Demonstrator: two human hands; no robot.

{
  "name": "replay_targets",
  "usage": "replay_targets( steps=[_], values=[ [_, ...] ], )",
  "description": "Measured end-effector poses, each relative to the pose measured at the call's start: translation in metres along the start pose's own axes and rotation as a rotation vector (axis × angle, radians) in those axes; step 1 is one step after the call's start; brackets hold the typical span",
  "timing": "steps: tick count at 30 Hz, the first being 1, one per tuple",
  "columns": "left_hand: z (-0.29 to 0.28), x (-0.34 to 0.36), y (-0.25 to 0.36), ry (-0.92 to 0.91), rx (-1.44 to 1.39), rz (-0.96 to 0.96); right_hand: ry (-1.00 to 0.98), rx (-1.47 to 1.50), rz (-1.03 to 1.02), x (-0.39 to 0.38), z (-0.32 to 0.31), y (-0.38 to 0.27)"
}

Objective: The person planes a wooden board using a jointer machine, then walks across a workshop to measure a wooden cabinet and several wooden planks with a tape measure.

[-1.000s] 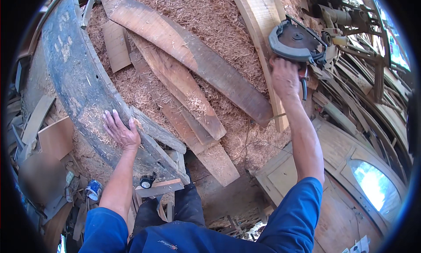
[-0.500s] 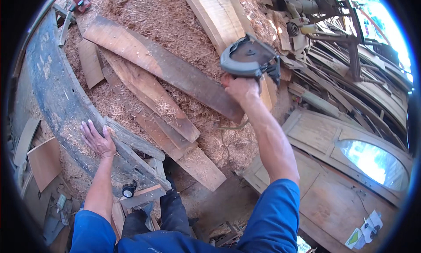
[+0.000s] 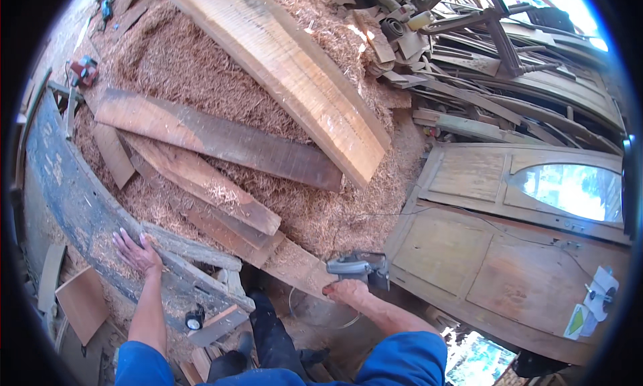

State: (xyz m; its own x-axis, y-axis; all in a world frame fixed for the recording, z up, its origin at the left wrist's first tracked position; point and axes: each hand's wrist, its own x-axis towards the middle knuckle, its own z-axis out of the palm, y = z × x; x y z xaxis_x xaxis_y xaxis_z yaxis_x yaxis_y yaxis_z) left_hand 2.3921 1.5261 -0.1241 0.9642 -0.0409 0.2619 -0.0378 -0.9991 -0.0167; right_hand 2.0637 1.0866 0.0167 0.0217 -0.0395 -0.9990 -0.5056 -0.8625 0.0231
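Observation:
My right hand [image 3: 346, 292] grips a grey electric hand planer [image 3: 356, 268], held low at the right end of a shavings-dusted board [image 3: 303, 264]. Its underside is hidden, so I cannot tell whether it touches the board. A thin cord loops below that hand. My left hand [image 3: 140, 253] lies flat with fingers spread on a long, worn dark blue-grey plank bench [image 3: 77, 192] strewn with shavings. Beyond, a thick pale plank [image 3: 288, 78] slants across the pile of wood shavings [image 3: 194, 61]. A darker brown board [image 3: 221, 139] and a shorter rough board [image 3: 207, 182] lie nearer.
A wooden door [image 3: 442, 252] with an oval glass pane [image 3: 569, 192] lies at the right. Stacked wood strips [image 3: 489, 91] fill the far right. A red power tool [image 3: 84, 71] stands far left. Near the bench's front end sits a small black round device [image 3: 194, 319].
My right hand has drawn the planer back toward me, away from the thick pale plank. My left hand stays on the bench. The whole view has shifted.

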Motion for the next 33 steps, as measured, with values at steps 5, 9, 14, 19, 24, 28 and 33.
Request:
replay_targets(
  steps=[5, 9, 14, 19, 24, 28, 33],
  values=[
    [0.009, -0.003, -0.006, -0.023, 0.054, 0.013, 0.111, 0.080, 0.110, 0.099, 0.077, 0.057],
    [0.022, -0.007, -0.025, 0.001, 0.131, 0.021, 0.269, 0.002, 0.175, 0.158, 0.074, 0.090],
    [0.027, -0.007, -0.029, -0.015, 0.136, 0.006, 0.463, 0.006, 0.376, 0.226, 0.054, 0.107],
    [0.017, 0.000, -0.019, -0.009, 0.054, 0.050, 0.663, -0.066, 0.285, 0.276, 0.051, 0.095],
    [0.016, 0.001, -0.011, 0.025, 0.031, 0.073, 0.529, 0.292, 0.206, 0.301, 0.062, 0.058],
    [0.014, 0.000, -0.009, -0.029, 0.034, 0.022, 0.563, 0.231, -0.102, 0.259, 0.052, 0.035],
    [0.005, -0.007, -0.010, -0.014, 0.056, 0.027, 1.556, 0.161, 0.000, 0.124, -0.090, 0.026]
  ],
)
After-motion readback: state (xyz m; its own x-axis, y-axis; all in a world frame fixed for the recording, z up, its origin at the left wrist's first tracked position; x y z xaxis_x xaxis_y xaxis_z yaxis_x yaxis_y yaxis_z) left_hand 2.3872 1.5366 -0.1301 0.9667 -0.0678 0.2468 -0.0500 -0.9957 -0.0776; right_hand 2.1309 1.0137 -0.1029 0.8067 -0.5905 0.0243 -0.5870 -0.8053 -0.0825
